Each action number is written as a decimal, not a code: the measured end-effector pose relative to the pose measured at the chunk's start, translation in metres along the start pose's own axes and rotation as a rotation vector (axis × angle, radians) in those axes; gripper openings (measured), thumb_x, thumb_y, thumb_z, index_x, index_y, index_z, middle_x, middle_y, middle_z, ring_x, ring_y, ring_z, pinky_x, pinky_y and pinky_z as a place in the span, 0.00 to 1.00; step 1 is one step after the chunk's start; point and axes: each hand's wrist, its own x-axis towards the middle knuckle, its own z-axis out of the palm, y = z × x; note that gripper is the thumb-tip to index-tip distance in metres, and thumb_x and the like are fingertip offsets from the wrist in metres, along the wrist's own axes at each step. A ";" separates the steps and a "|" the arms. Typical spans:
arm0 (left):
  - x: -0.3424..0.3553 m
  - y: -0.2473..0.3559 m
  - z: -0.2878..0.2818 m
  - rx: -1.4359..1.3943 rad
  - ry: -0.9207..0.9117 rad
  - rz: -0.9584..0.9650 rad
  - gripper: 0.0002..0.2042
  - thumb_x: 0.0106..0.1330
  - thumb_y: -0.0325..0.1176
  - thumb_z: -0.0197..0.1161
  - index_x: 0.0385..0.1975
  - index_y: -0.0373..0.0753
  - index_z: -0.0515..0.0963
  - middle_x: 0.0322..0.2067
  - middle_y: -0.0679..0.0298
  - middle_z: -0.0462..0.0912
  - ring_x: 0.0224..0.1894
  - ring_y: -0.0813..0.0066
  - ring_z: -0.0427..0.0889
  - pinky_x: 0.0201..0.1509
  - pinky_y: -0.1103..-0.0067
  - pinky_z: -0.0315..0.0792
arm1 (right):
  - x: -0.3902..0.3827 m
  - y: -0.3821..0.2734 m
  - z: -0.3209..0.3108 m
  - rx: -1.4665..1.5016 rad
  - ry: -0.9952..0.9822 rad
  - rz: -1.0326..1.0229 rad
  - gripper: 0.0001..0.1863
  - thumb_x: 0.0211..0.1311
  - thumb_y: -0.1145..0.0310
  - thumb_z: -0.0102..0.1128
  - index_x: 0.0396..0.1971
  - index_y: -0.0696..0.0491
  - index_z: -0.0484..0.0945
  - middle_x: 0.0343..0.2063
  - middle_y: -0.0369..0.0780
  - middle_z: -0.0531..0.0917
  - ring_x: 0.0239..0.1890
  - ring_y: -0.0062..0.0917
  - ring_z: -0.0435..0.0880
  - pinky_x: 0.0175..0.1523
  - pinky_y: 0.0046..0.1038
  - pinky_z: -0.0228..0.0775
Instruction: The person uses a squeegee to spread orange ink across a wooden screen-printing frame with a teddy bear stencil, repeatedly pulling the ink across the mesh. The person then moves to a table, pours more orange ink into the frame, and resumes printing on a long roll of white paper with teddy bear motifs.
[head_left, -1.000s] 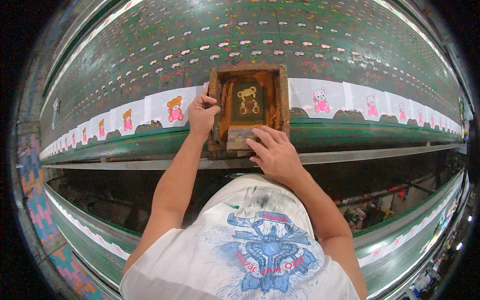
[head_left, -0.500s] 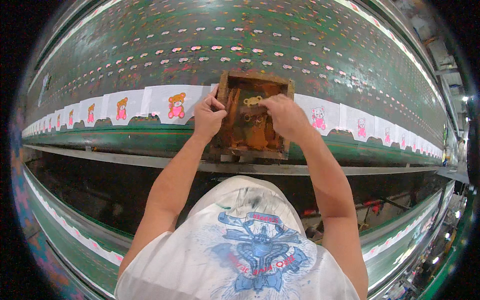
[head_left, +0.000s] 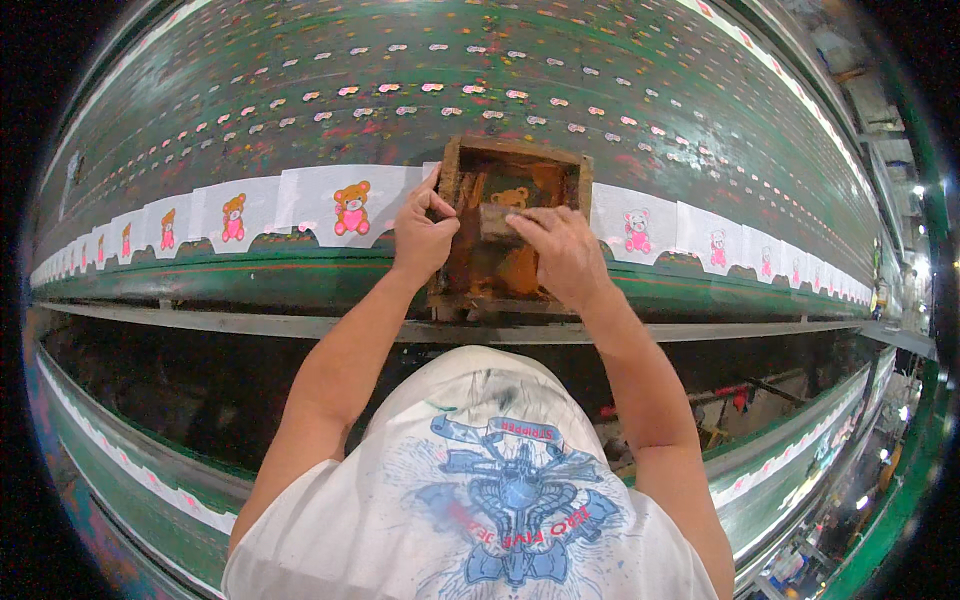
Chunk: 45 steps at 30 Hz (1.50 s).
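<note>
A wooden printing screen frame (head_left: 520, 148), stained with orange-brown ink, lies over the white fabric strip on the green table. My left hand (head_left: 422, 228) is closed on the frame's left side, fingers at its upper rim. Inside the frame, my right hand (head_left: 565, 250) grips a small squeegee (head_left: 494, 222), its fingertips on the top edge. Above the squeegee, part of a bear shape (head_left: 512, 196) shows in the mesh; the squeegee hides the rest. Left of the frame a fabric piece carries a brown bear (head_left: 351, 208); to the right is a white bear with pink parts (head_left: 637, 230).
The long green table (head_left: 300, 140) bears rows of small pale marks. Further printed fabric pieces (head_left: 233, 218) run along its near edge on both sides. A metal rail (head_left: 250, 322) borders it in front of me. Another green table (head_left: 130, 460) lies behind, with white fabric along it.
My right hand has drawn down inside the frame, and the squeegee now shows across the middle of the mesh. My left hand keeps its hold on the frame.
</note>
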 end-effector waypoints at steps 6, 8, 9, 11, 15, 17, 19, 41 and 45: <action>-0.001 0.004 0.002 -0.046 -0.004 -0.058 0.07 0.59 0.18 0.70 0.31 0.38 0.80 0.81 0.43 0.71 0.78 0.57 0.76 0.77 0.67 0.70 | -0.036 -0.040 -0.002 0.043 0.013 0.000 0.27 0.59 0.80 0.64 0.59 0.49 0.89 0.54 0.43 0.89 0.53 0.44 0.86 0.61 0.45 0.80; -0.001 0.005 0.001 -0.115 -0.025 -0.145 0.07 0.60 0.18 0.69 0.34 0.38 0.83 0.81 0.43 0.70 0.79 0.59 0.76 0.74 0.70 0.73 | -0.046 -0.050 -0.004 0.052 -0.012 0.004 0.27 0.59 0.79 0.64 0.59 0.50 0.89 0.54 0.43 0.89 0.53 0.44 0.86 0.61 0.45 0.80; -0.001 0.007 0.002 -0.071 -0.008 -0.096 0.08 0.60 0.18 0.69 0.36 0.37 0.84 0.81 0.42 0.70 0.76 0.60 0.78 0.71 0.71 0.75 | -0.050 -0.055 -0.005 0.055 -0.025 0.009 0.27 0.59 0.79 0.64 0.59 0.50 0.89 0.54 0.43 0.89 0.54 0.44 0.87 0.62 0.45 0.80; -0.001 0.010 0.005 0.016 0.027 0.001 0.10 0.60 0.17 0.69 0.40 0.36 0.86 0.81 0.42 0.70 0.71 0.64 0.83 0.64 0.74 0.79 | -0.057 -0.060 -0.006 0.066 -0.073 0.036 0.26 0.59 0.77 0.66 0.59 0.50 0.89 0.58 0.44 0.87 0.58 0.44 0.85 0.64 0.46 0.78; -0.001 0.016 0.006 0.002 0.008 0.070 0.13 0.61 0.15 0.67 0.44 0.35 0.87 0.82 0.42 0.68 0.68 0.67 0.84 0.60 0.76 0.80 | -0.065 -0.071 -0.014 0.156 -0.138 0.120 0.24 0.63 0.70 0.73 0.61 0.51 0.88 0.62 0.46 0.84 0.66 0.46 0.81 0.70 0.48 0.75; -0.003 0.025 0.003 0.000 -0.035 0.021 0.13 0.61 0.14 0.67 0.44 0.35 0.87 0.82 0.42 0.68 0.67 0.67 0.85 0.61 0.75 0.81 | -0.074 -0.072 -0.015 0.177 -0.076 0.184 0.25 0.64 0.67 0.76 0.61 0.52 0.87 0.65 0.47 0.83 0.70 0.47 0.79 0.73 0.48 0.73; -0.002 0.020 0.002 0.027 -0.023 0.028 0.14 0.60 0.14 0.67 0.43 0.36 0.87 0.81 0.41 0.69 0.68 0.65 0.84 0.61 0.74 0.81 | -0.087 -0.065 -0.011 0.144 0.048 0.243 0.26 0.64 0.65 0.79 0.61 0.52 0.87 0.67 0.47 0.83 0.73 0.47 0.77 0.76 0.48 0.71; -0.025 0.039 0.212 -0.107 -0.015 0.121 0.14 0.59 0.10 0.65 0.40 0.37 0.84 0.81 0.41 0.71 0.79 0.59 0.75 0.79 0.69 0.70 | -0.256 0.116 -0.065 0.547 0.373 0.540 0.23 0.69 0.71 0.75 0.63 0.53 0.86 0.69 0.48 0.83 0.75 0.46 0.77 0.80 0.47 0.66; -0.029 0.040 0.238 -0.142 -0.014 0.009 0.13 0.59 0.10 0.66 0.39 0.35 0.83 0.82 0.42 0.68 0.78 0.61 0.77 0.77 0.70 0.71 | -0.274 0.143 -0.084 0.595 0.351 0.520 0.22 0.70 0.72 0.73 0.63 0.54 0.86 0.69 0.48 0.83 0.75 0.46 0.77 0.80 0.46 0.66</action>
